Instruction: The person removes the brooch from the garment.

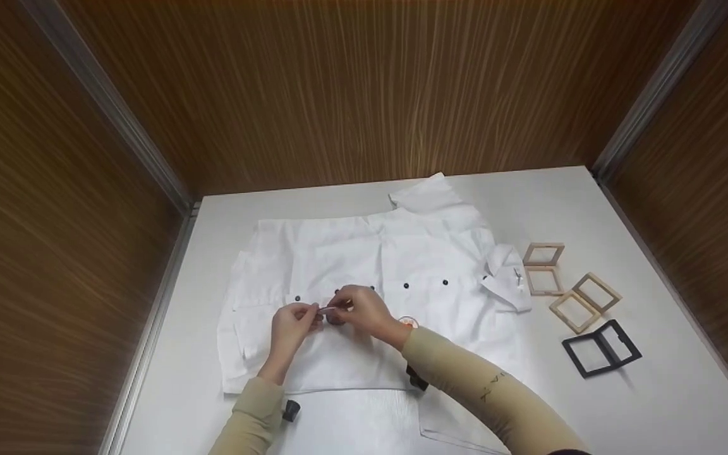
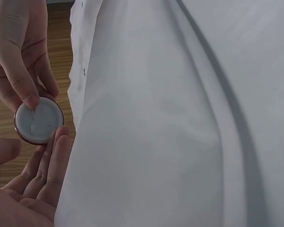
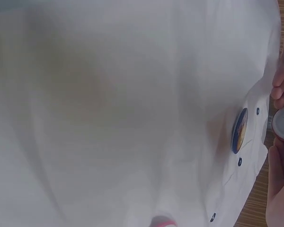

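A round pin-back badge [image 2: 39, 120] is between my hands, its pale back with the pin facing up. My right hand [image 1: 364, 308] pinches it, thumb on the back. My left hand [image 1: 293, 328] has straight fingers touching the badge's edge, and its thumb stands apart in the left wrist view. Beneath the hands a white buttoned shirt [image 1: 339, 253] lies spread on the table, with a row of dark buttons. A second badge [image 3: 240, 131] with a blue rim rests on the shirt, close to the buttons. Another badge [image 1: 408, 322], with orange-red markings, lies partly hidden by my right forearm.
On the right of the white table [image 1: 673, 392] stand a pinkish hinged frame [image 1: 544, 292], a light wooden hinged frame [image 1: 585, 303] and a black hinged frame [image 1: 603, 349]. Wood-grain panels [image 1: 364, 95] enclose the back and sides. A small black object [image 1: 291, 411] sits by my left cuff.
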A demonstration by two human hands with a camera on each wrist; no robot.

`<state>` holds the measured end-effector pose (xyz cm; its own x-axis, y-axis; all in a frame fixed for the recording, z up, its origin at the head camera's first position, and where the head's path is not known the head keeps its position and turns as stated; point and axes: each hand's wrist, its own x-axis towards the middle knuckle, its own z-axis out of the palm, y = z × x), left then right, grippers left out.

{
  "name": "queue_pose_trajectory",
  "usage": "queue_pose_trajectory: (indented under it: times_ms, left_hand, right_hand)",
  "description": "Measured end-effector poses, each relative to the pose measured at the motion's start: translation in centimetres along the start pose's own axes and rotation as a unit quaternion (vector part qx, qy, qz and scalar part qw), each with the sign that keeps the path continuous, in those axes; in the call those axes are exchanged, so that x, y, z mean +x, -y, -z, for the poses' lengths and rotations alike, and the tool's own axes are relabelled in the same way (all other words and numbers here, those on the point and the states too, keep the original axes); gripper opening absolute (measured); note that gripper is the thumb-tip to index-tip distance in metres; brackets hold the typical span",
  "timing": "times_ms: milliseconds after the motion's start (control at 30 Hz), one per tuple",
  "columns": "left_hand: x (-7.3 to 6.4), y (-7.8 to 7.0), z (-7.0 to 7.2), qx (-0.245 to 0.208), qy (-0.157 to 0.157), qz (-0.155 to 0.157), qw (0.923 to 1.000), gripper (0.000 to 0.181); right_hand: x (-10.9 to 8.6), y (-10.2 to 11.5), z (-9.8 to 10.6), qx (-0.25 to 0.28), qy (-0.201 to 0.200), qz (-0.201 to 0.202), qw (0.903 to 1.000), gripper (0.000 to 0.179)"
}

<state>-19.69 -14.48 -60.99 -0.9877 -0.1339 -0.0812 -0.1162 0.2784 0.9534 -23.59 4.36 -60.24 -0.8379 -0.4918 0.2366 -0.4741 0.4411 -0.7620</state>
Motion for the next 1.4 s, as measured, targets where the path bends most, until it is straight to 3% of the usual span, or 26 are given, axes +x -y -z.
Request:
queue_pose_trajectory:
  times_ms: [367,733,1100,1400]
  left_hand:
    - [0.2,-0.2,-0.2,0.002,0.000,0.001,1.0000,0.017]
    - [0.6,-0.5,-0.6,0.035,-0.007,0.002,0.9993,0.019]
    - [1.1,-0.7,-1.4,0.048,-0.014,0.006,0.9987,0.021]
    - [1.1,-0.8,-2.1,0.027,-0.005,0.005,0.9996,0.020]
  right_hand:
    - [-0.3,-0.1,0.0,-0.018,-0.010,-0.003,0.9998,0.021]
    - [-0.7,-0.7,0.1,-0.034,-0.016,-0.056,0.9978,0.030]
    - [-0.6,-1.3,0.4,0.024,-0.012,-0.098,0.9949,0.037]
    - [-0.8,-1.4,0.7,0.068,-0.047,-0.148,0.9856,0.032]
